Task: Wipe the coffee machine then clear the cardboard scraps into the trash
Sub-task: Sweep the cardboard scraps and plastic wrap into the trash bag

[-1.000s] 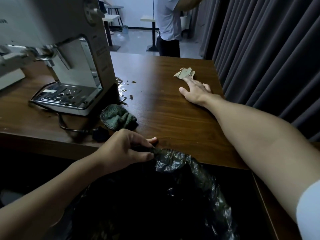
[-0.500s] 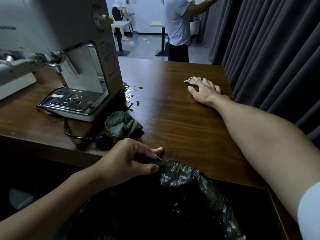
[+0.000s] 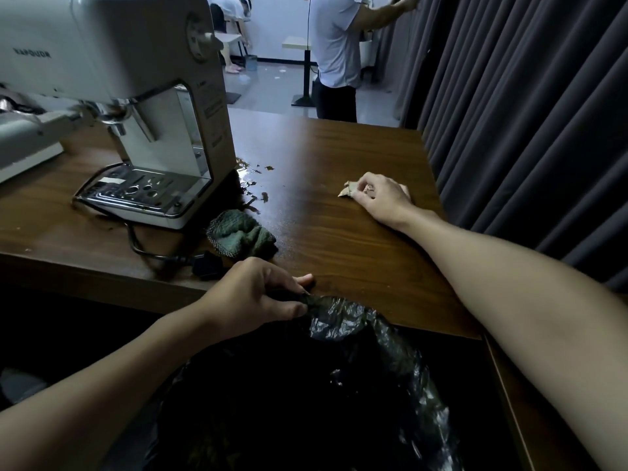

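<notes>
Leftmost, the coffee machine point(image 3: 136, 107) stands on the table point(image 3: 339, 232); the green cloth point(image 3: 241, 237) lies idle just right of its base. Further right, the left hand point(image 3: 251, 297) pinches the trash bag point(image 3: 339, 385) rim at the table edge. Rightmost, the right hand point(image 3: 384, 198) curls over the cardboard scraps point(image 3: 348, 192), well right of the machine. Step: clearing; next, carry scraps to the bag mouth.

Coffee machine at the left of the table, scraps at the right, trash bag at the near edge.

The coffee machine point(image 3: 136, 107) stands on the table point(image 3: 339, 232) at the left; a cloth point(image 3: 239, 236) lies just before its right corner, with small scraps point(image 3: 255, 188) behind the cloth. The right hand point(image 3: 382, 198) rests far right on the cardboard scraps point(image 3: 348, 191), beside the curtain point(image 3: 526, 113). The left hand point(image 3: 253, 297) holds the trash bag point(image 3: 339, 385) rim at the near edge, below the tabletop.
</notes>
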